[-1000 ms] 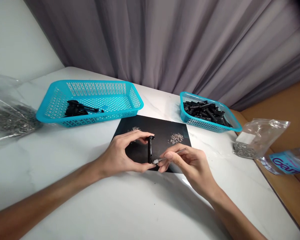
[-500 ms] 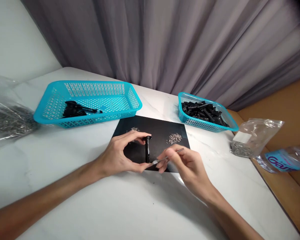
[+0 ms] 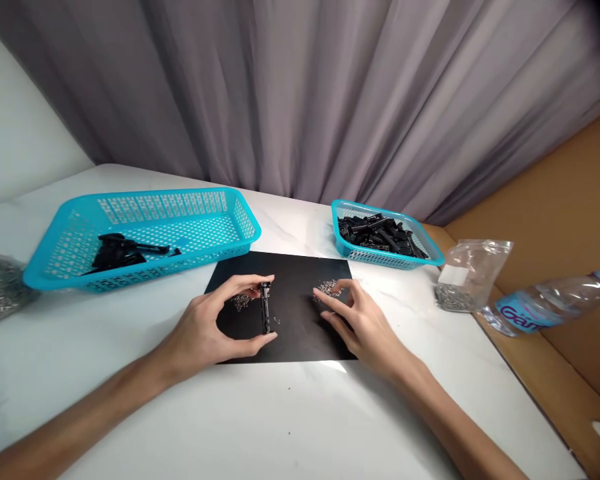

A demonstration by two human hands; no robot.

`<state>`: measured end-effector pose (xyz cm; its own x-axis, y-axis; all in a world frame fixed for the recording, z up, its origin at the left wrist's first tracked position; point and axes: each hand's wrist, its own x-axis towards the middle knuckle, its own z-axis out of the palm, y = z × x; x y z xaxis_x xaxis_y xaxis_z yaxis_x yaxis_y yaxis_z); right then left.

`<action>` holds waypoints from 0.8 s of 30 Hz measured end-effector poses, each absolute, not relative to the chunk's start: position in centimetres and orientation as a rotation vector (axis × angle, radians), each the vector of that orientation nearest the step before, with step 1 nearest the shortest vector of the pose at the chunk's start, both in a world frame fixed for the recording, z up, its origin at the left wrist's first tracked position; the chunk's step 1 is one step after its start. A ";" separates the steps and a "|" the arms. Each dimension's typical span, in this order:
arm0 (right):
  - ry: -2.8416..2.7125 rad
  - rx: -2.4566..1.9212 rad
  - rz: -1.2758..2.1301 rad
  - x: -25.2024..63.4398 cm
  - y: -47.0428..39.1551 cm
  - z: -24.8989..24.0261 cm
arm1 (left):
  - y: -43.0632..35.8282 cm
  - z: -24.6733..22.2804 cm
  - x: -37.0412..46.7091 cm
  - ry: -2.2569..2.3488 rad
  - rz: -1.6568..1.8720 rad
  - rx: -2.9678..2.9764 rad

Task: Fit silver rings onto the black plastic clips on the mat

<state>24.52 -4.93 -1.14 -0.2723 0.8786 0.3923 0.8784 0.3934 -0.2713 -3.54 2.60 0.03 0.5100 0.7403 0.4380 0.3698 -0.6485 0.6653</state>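
My left hand (image 3: 215, 320) holds a narrow black plastic part (image 3: 265, 308) upright, its ends pinched between thumb and fingers. Just right of that part, a small bent metal piece (image 3: 277, 321) shows against the black mat (image 3: 295, 347). My right hand (image 3: 363, 320) is over the mat's right side, fingers stretched and apart, a fingertip at a pile of small metal pieces (image 3: 329, 288). No tool shows in it. Behind my left fingers lies another pile of small metal pieces (image 3: 241, 302), partly hidden.
A large blue basket (image 3: 250, 233) at the left holds a few black parts (image 3: 125, 250). A smaller blue basket (image 3: 337, 230) is heaped with black parts (image 3: 380, 233). Clear bags of metal pieces (image 3: 455, 297) (image 3: 3, 287) stand at both sides. A plastic bottle (image 3: 540, 307) lies at right.
My right hand has moved away from the black part to the right-hand pile, and the thin metal tool it held is out of sight. The left hand keeps its hold. The view has shifted.
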 end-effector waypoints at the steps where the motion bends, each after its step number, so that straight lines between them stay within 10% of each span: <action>1: -2.207 -1.506 -0.055 24.2 -4.7 -1.3 | 2.6 0.0 -3.5 0.909 0.991 2.265; 8: -2.187 -1.438 -0.177 22.6 -3.7 -1.5 | 2.4 0.1 -3.2 0.905 0.980 2.265; 24: -1.593 -1.393 0.862 22.2 -4.0 0.5 | 1.3 -0.1 -1.9 0.786 0.704 2.182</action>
